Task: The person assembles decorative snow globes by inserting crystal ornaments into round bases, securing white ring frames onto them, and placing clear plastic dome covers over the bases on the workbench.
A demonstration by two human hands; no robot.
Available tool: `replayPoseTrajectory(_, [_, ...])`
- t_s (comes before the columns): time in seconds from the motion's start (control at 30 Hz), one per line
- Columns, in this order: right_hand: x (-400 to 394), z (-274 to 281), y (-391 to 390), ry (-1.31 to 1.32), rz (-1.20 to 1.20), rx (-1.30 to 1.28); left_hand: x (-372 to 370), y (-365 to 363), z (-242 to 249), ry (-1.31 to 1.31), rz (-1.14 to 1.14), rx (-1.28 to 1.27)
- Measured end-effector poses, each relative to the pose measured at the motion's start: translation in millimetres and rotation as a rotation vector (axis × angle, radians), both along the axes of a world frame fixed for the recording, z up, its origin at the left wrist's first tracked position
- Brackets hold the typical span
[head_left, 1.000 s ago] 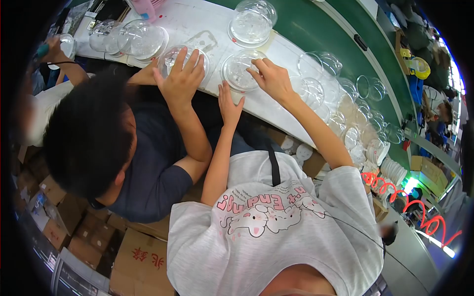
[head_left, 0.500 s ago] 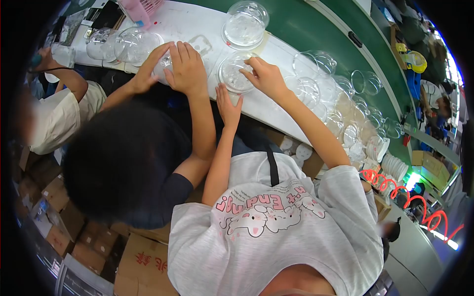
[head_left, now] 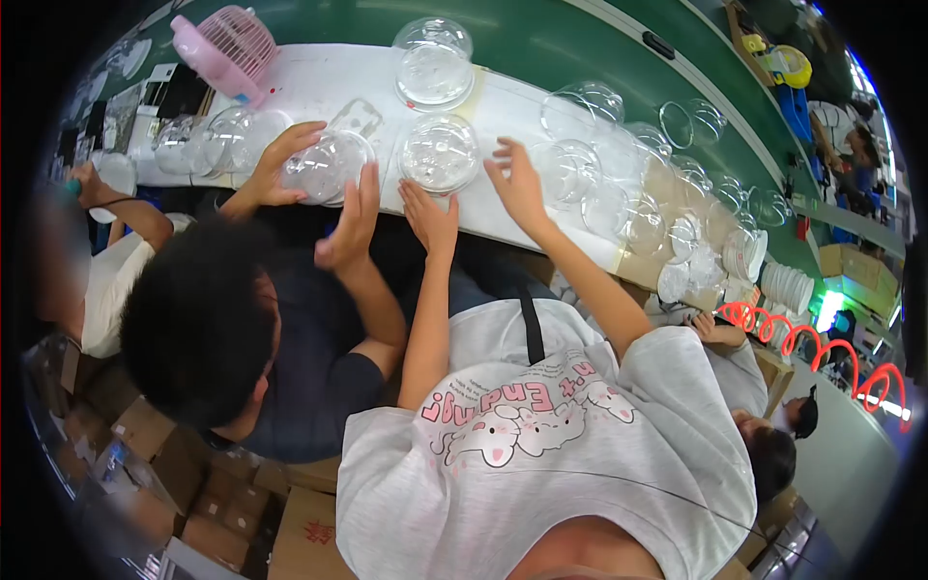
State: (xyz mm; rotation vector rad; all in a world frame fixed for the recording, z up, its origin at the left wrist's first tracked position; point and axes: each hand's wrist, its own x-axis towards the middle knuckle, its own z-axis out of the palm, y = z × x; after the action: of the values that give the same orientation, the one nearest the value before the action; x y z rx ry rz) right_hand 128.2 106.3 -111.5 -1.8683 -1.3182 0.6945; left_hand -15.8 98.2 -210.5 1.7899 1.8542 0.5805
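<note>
A round clear plastic dome [head_left: 440, 155] on a white base lies on the white table in front of me. At its near rim my left hand [head_left: 430, 220] rests with fingers stretched out, the tips touching or just beside the edge. My right hand [head_left: 519, 186] is open and raised to the right of the dome, apart from it, with fingers spread and nothing in them. Behind that dome sits another clear dome on a white round base [head_left: 434, 72]. More clear domes [head_left: 570, 171] lie to the right of my right hand.
A co-worker's hands [head_left: 350, 232] are close on my left, around a clear dome [head_left: 329, 166]. A pink fan [head_left: 227, 53] stands at the back left. Several clear domes and white discs [head_left: 785, 286] crowd the right end. A red coiled hose [head_left: 802, 338] hangs at right.
My right hand has come off the dome and moved right, its fingers opening. My left hand stays at the rim. The co-worker's nearer hand has pulled back from their dome. The view has shifted.
</note>
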Motion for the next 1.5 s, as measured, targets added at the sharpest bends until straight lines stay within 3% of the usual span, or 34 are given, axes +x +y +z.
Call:
replayPoseTrajectory(0.07, [4, -59, -20, 0.068, 0.024, -0.108, 1, 3, -2, 0.001, -0.018, -0.001])
replayPoseTrajectory(0.13, [-4, -96, -23, 0.361, 0.009, -0.298, -4, 5, -8, -0.034, -0.062, 0.066])
replayPoseTrajectory(0.2, [-15, -116, -18, 0.620, 0.025, -0.327, -9, 9, -19, -0.014, -0.101, 0.100])
replayPoseTrajectory(0.33, [-35, -93, -1, 0.541, 0.110, -0.344, -26, 7, -32, -0.086, -0.131, 0.081])
replayPoseTrajectory(0.4, [-48, -137, 7, 0.159, 0.134, -0.182, -25, -1, -24, -0.141, -0.137, 0.061])
replayPoseTrajectory(0.57, [-29, -57, -17, 0.292, 0.073, -0.239, -27, -25, -4, -0.155, -0.219, 0.012])
replayPoseTrajectory(0.63, [-1, 20, -56, 0.574, -0.102, -0.074, -27, -37, 11, -0.184, -0.246, -0.019])
replayPoseTrajectory(0.67, [18, 51, -79, 0.552, -0.215, 0.060, -28, -43, 19, -0.195, -0.258, -0.035])
replayPoseTrajectory(0.77, [106, 79, -148, 0.092, -0.644, 0.317, -27, -57, 37, -0.206, -0.277, -0.070])
replayPoseTrajectory(0.8, [148, 63, -175, 0.073, -0.815, 0.383, -26, -60, 41, -0.205, -0.291, -0.082])
replayPoseTrajectory(0.83, [175, 100, -189, -0.041, -0.950, 0.183, -25, -61, 46, -0.204, -0.306, -0.091])
replayPoseTrajectory(0.93, [281, 57, -263, -0.508, -0.955, 0.050, -17, -55, 53, -0.196, -0.331, -0.109])
replayPoseTrajectory(1.03, [341, 35, -294, -0.776, -0.989, -0.297, -6, -47, 59, -0.212, -0.358, -0.083])
replayPoseTrajectory(1.1, [386, 3, -303, -0.555, -1.112, -0.417, 1, -41, 66, -0.224, -0.383, -0.036])
replayPoseTrajectory(1.23, [417, 4, -290, -0.268, -1.198, -0.443, 6, -38, 81, -0.201, -0.410, -0.011])
replayPoseTrajectory(1.33, [428, 16, -284, -0.628, -1.282, -0.500, -1, -45, 86, -0.164, -0.412, -0.012])
replayPoseTrajectory(1.43, [450, 33, -288, -0.648, -1.199, -0.678, -16, -57, 82, -0.112, -0.371, -0.047])
replayPoseTrajectory(1.5, [475, 32, -292, -0.745, -1.246, -0.640, -25, -64, 81, -0.083, -0.370, -0.067])
